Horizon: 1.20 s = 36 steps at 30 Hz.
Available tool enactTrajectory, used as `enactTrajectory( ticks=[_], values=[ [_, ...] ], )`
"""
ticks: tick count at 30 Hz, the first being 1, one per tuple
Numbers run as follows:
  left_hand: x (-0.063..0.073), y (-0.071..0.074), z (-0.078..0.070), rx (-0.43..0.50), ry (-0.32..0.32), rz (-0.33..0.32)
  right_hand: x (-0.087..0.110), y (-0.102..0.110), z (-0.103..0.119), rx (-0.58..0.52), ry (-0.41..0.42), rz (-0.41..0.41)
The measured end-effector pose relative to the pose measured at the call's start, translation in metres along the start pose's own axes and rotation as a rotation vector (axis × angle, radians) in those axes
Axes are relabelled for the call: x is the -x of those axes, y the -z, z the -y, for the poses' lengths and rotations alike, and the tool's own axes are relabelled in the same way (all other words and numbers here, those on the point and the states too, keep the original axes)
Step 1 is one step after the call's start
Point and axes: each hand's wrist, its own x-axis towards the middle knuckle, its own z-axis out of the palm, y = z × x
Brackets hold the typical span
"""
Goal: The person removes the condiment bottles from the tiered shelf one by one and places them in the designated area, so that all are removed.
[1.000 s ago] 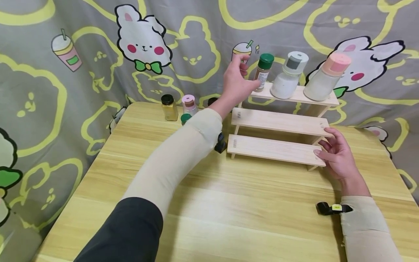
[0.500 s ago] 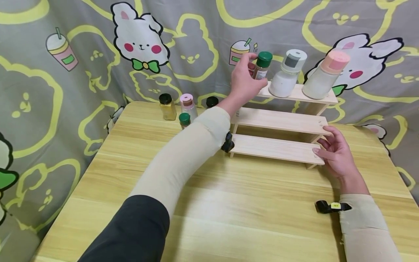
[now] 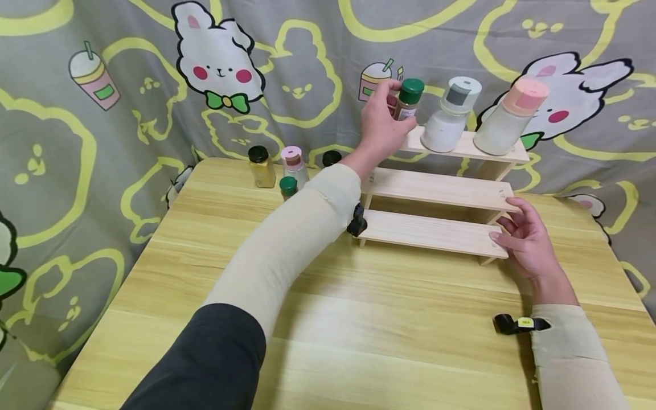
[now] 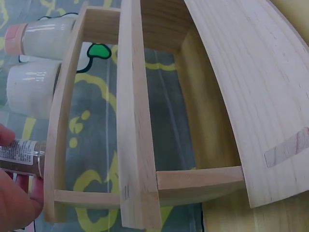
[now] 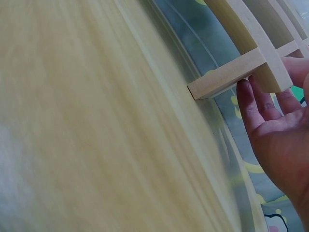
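In the head view, my left hand (image 3: 383, 126) holds a small spice jar (image 3: 411, 92) with a green cap at the left end of the top shelf. The left wrist view has the jar's labelled body (image 4: 21, 155) between thumb and fingers, its base at the shelf board. My right hand (image 3: 533, 245) grips the right end of the three-tier wooden rack (image 3: 435, 230), thumb on the bottom board and fingers at the middle one. In the right wrist view its fingertips (image 5: 245, 89) touch the wood near a leg.
On the top shelf stand a grey-and-white-capped shaker (image 3: 445, 128) of white contents and a pink-capped shaker (image 3: 504, 131). Left of the rack, a yellow jar (image 3: 263, 173), a pink-lidded bottle (image 3: 294, 162), a green-capped jar (image 3: 288, 187) and a black-lidded jar (image 3: 331, 158) stand on the table (image 3: 359, 341). A patterned curtain hangs behind.
My left hand has moved slightly right and closed its fingers and thumb around the green-capped jar, which sits a touch further left. My right hand keeps its grip on the rack.
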Motion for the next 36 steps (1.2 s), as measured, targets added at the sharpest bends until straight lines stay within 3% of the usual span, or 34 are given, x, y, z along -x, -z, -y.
enactTrajectory(
  ticks=[7, 16, 28, 36],
  values=[
    [0.0, 0.012, -0.001, 0.021, 0.001, -0.009, 0.0, 0.001, 0.0, -0.038, 0.006, 0.027],
    [0.0, 0.04, 0.0, 0.095, -0.067, -0.055, 0.001, -0.001, 0.0, -0.041, 0.001, 0.024],
    [0.004, 0.08, -0.001, 0.081, -0.003, -0.105, 0.001, -0.002, 0.0, -0.034, -0.004, 0.005],
    [0.013, 0.105, 0.004, 0.114, -0.021, -0.148, 0.0, -0.002, 0.001, -0.073, 0.001, 0.023]
  ],
)
